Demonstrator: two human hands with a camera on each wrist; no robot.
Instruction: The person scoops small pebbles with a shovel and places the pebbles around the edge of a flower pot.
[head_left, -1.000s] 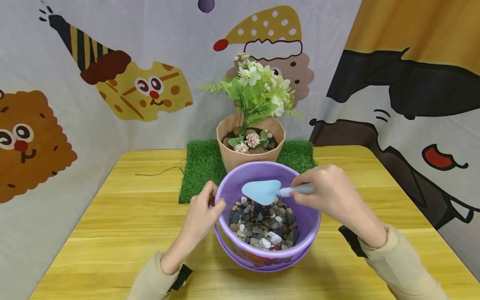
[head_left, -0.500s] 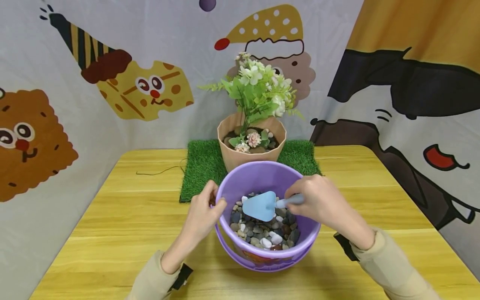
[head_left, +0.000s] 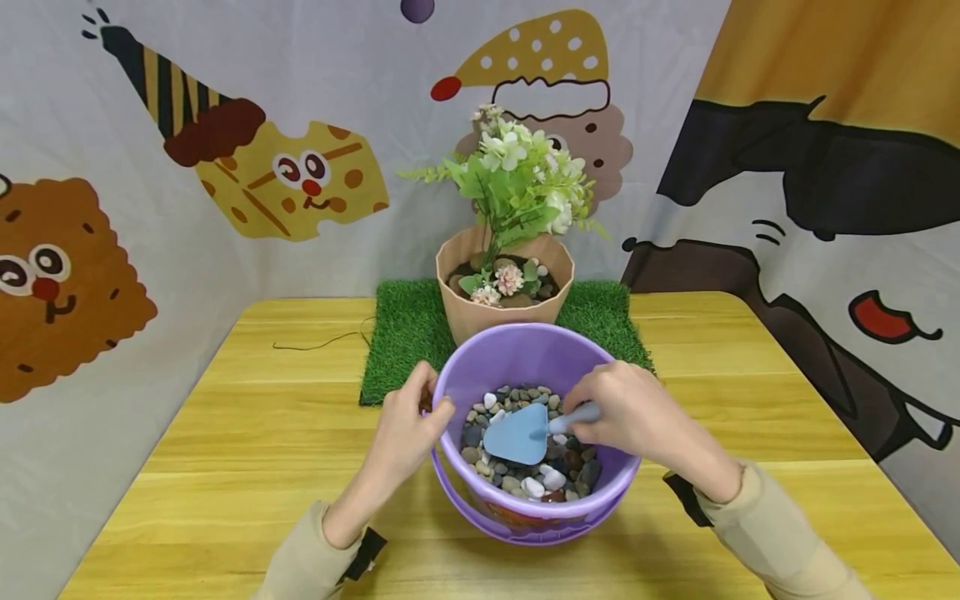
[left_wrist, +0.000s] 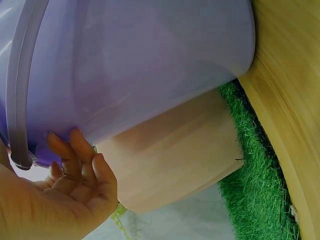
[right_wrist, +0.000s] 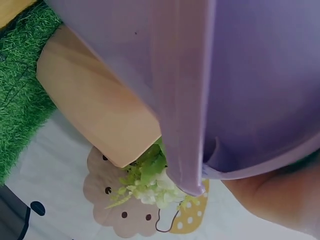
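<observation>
A purple bucket (head_left: 517, 354) stands on the table, with grey, brown and white pebbles (head_left: 517, 483) across its bottom. At its left rim my left hand (head_left: 397, 433) grips the edge; in the left wrist view, curled fingers (left_wrist: 70, 155) touch the outer wall below the bucket's handle (left_wrist: 20, 90). My right hand (head_left: 633, 412) reaches over the right rim and holds a light blue toy trowel (head_left: 517, 435) by its grip. The blade lies low inside, over the pebbles; whether it touches them is unclear. The right wrist view shows mostly bucket wall (right_wrist: 260, 75), hiding the trowel.
Close behind the bucket, a beige pot (head_left: 495, 317) with white flowers (head_left: 517, 158) stands on a green turf mat (head_left: 405, 333). A thin dark wire (head_left: 318, 343) lies on the wooden table (head_left: 247, 433) at left. A cartoon-printed cloth (head_left: 315, 50) hangs behind.
My right hand has lowered the trowel into the bucket, moving it down toward the pebbles and tilting its blade. The left hand and the bucket have stayed in place.
</observation>
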